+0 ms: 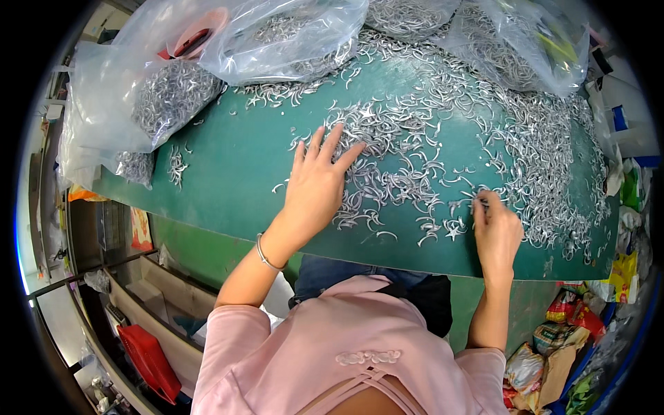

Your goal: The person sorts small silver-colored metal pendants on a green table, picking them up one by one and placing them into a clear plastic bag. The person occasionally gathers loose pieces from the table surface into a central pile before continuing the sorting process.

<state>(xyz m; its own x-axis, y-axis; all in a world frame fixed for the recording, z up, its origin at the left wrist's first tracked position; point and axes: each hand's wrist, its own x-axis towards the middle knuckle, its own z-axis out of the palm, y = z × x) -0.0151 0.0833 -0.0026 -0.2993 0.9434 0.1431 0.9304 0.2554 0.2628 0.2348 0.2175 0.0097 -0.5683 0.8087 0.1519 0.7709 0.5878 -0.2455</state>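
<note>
Small curved silver metal pieces (pixel 401 187) lie loose in heaps over a green tabletop (pixel 249 173). My left hand (pixel 318 180) is spread, palm down, with its fingertips at the left edge of the middle heap; nothing shows in its grasp. My right hand (pixel 496 228) is further right, fingers bent and drawn together at the edge of the large right-hand heap (pixel 536 166). What those fingers hold, if anything, is too small to make out. A small group of the same pieces (pixel 177 166) lies apart at the left.
Clear plastic bags of silver pieces (pixel 173 97) stand along the far and left edges. A pink dish (pixel 204 31) holds a dark red object. Below the table are a red box (pixel 149 360) at left and colourful packages (pixel 532 366) at right.
</note>
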